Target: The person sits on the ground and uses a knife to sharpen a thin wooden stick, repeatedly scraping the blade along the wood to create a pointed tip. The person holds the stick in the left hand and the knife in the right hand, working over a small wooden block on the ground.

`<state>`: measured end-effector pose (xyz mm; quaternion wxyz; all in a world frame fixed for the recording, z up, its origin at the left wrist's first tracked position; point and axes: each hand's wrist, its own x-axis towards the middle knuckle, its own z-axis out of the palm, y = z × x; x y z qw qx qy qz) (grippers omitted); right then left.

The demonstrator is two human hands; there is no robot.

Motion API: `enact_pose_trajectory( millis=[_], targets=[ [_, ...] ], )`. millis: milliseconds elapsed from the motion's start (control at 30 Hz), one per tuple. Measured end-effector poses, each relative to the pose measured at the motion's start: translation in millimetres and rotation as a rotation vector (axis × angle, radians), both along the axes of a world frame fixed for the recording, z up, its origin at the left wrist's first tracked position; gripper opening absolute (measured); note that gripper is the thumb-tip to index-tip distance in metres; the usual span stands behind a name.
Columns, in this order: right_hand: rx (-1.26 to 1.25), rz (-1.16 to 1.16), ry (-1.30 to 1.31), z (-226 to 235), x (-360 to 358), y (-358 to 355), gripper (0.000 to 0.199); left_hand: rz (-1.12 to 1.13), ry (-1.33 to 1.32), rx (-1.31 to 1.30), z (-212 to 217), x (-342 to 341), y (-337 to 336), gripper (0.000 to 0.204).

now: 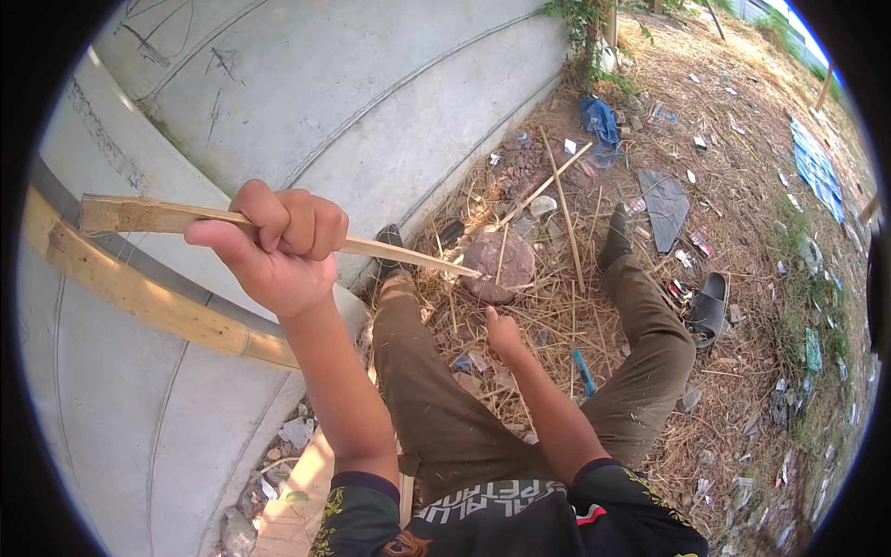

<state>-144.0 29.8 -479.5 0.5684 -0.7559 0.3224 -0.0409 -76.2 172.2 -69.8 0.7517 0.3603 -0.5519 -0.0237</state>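
Pale wood: one strip [399, 254] sits firmly gripped in the left hand [302, 269], its tip at the block's [518, 266] left edge, apparently touching. The right hand [504, 336] is curled just beside the block's near edge; whether it holds anything, I cannot tell. The strip looks already split and slimmed toward its tip, its other end broad; what is left is unclear. One block, two loose sticks [561, 210], one splint [502, 257] on the block.

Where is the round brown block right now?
In the head view, the block sits just right of centre between the feet, beyond the right hand, at the tip of the pale strip in the left hand.
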Motion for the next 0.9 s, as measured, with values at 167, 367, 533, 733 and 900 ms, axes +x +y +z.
enact_pose_trajectory(
  millis=[167,367,533,733,900],
  targets=[
    [0.23,-0.142,0.074,-94,-15,-11,0.057,0.161,0.067,0.03,-3,1,11,0.062],
    [0.155,-0.138,-0.098,-28,2,-14,0.045,0.507,0.253,-0.057,10,0,2,0.063],
    [0.248,0.037,-0.409,110,-25,-4,0.037,0.493,0.185,0.094,13,-9,14,0.059],
    [0.591,0.06,-0.678,218,-75,-5,0.032,0.623,0.099,-0.028,49,-71,-23,0.054],
    [0.393,0.041,-0.569,180,-66,-9,0.033,0.524,0.142,-0.031,50,-67,-27,0.057]
  ],
)
